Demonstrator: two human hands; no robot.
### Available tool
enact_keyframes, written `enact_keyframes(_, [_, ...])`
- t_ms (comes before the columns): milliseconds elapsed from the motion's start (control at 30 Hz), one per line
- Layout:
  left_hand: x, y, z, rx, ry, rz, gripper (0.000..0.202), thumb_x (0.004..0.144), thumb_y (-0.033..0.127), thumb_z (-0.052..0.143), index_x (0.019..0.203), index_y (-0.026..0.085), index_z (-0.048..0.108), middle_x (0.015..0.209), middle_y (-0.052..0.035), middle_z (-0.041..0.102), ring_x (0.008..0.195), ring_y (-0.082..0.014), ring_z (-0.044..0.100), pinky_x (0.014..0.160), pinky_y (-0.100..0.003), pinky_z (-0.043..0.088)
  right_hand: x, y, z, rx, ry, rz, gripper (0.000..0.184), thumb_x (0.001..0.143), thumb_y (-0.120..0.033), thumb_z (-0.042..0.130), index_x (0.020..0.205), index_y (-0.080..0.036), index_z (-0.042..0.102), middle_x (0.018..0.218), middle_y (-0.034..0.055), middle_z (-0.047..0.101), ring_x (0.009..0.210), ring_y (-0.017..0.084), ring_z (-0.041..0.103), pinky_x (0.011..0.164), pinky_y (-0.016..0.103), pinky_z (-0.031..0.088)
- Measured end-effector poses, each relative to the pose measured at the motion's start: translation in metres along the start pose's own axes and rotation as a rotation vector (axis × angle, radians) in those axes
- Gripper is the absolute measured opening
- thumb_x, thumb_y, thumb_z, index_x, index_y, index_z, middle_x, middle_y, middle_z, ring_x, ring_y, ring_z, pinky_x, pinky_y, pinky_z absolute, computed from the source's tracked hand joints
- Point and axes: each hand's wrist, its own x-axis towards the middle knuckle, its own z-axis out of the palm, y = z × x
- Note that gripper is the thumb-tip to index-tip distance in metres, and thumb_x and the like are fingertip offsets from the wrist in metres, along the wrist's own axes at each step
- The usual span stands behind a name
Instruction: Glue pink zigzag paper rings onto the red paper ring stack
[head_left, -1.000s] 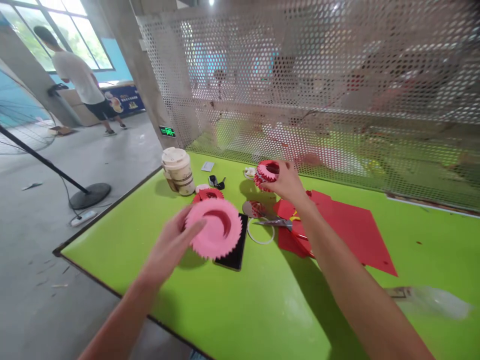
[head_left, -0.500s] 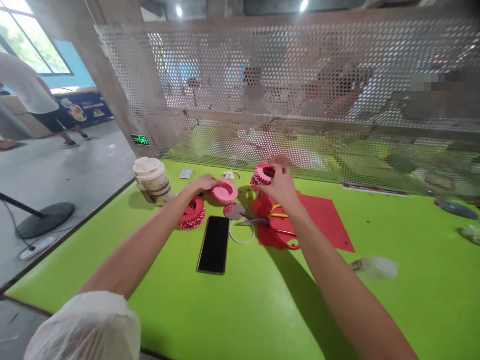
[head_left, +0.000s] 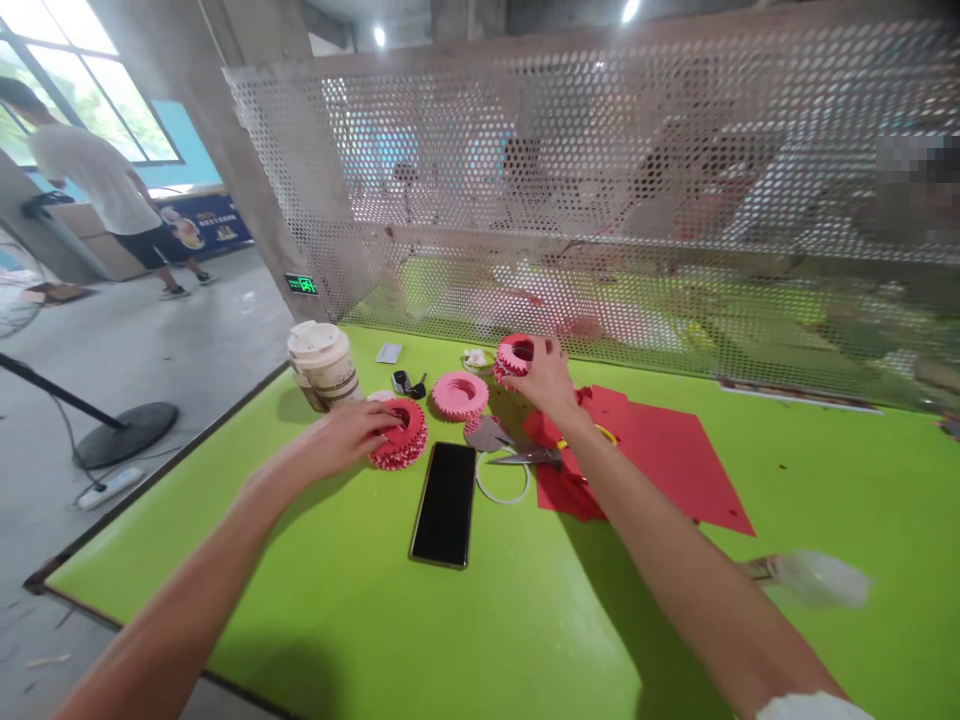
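Note:
My left hand (head_left: 351, 434) is on a stack of red, zigzag-edged paper rings (head_left: 409, 433), its fingers closed at the ring's near rim. Pink and white paper shows on the lower layers. My right hand (head_left: 546, 378) grips another stack of red and pink paper rings (head_left: 515, 352), thumb below and fingers behind it. Between the two hands a pink ring stack (head_left: 460, 396) lies on the green table (head_left: 517, 620). Scissors (head_left: 529, 457) with yellow and red handles rest on red paper sheets (head_left: 667, 450), partly hidden under my right forearm.
A black phone (head_left: 444, 505) and a white hoop (head_left: 504, 499) lie in front. A lidded paper cup (head_left: 324, 362) stands back left, near keys (head_left: 409, 384) and a small white packet (head_left: 389, 353). A perforated metal screen (head_left: 562, 180) borders the far edge. A person (head_left: 112, 180) walks at far left.
My left hand has moved from the pink ring stack to the red one nearer the left. My right hand still holds its stack. The view has shifted slightly left.

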Motion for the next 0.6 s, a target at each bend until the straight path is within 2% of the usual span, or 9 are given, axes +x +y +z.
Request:
enact_keyframes(100, [0.000, 0.000, -0.001, -0.023, 0.013, 0.023, 0.035, 0.109, 0.031, 0.057, 0.133, 0.024, 0.081, 0.141, -0.0139, 0.079, 0.125, -0.0310, 0.074, 0.116, -0.049, 0.053, 0.001, 0.000, 0.006, -0.002, -0.017, -0.018, 0.078, 0.075, -0.042, 0.094, 0.141, -0.024, 0.058, 0.147, 0.0201, 0.054, 0.133, 0.043, 0.060, 0.113, 0.059, 0.052])
enact_keyframes(267, [-0.001, 0.005, -0.014, -0.226, 0.045, -0.036, 0.030, 0.104, 0.042, 0.064, 0.116, 0.025, 0.086, 0.118, -0.0104, 0.085, 0.104, -0.0269, 0.076, 0.102, -0.042, 0.056, 0.000, 0.009, 0.004, -0.002, -0.044, -0.039, 0.077, 0.074, -0.042, 0.096, 0.139, -0.024, 0.060, 0.145, 0.0189, 0.054, 0.131, 0.042, 0.062, 0.110, 0.058, 0.054])
enact_keyframes(400, [-0.001, 0.007, -0.017, -0.309, 0.174, -0.174, 0.029, 0.098, 0.047, 0.070, 0.102, 0.023, 0.087, 0.110, -0.0108, 0.086, 0.094, -0.0267, 0.075, 0.094, -0.040, 0.056, 0.001, 0.014, 0.007, 0.006, -0.041, -0.037, 0.075, 0.075, -0.044, 0.095, 0.138, -0.024, 0.060, 0.145, 0.0183, 0.054, 0.133, 0.042, 0.060, 0.115, 0.060, 0.050])
enact_keyframes(500, [0.001, 0.011, -0.018, -0.383, 0.215, -0.306, 0.035, 0.094, 0.052, 0.074, 0.102, 0.021, 0.087, 0.101, -0.0107, 0.087, 0.084, -0.0259, 0.074, 0.082, -0.038, 0.056, 0.001, 0.014, 0.011, 0.014, -0.047, -0.032, 0.076, 0.076, -0.047, 0.095, 0.139, -0.022, 0.060, 0.144, 0.0198, 0.056, 0.133, 0.042, 0.060, 0.115, 0.060, 0.050])
enact_keyframes(600, [0.006, 0.018, -0.022, -0.525, 0.234, -0.385, 0.040, 0.086, 0.057, 0.080, 0.100, 0.020, 0.087, 0.096, -0.0092, 0.086, 0.082, -0.0258, 0.074, 0.080, -0.037, 0.056, -0.001, 0.012, 0.012, 0.026, -0.068, -0.028, 0.076, 0.076, -0.049, 0.095, 0.139, -0.021, 0.061, 0.144, 0.0200, 0.058, 0.128, 0.040, 0.064, 0.111, 0.056, 0.053])
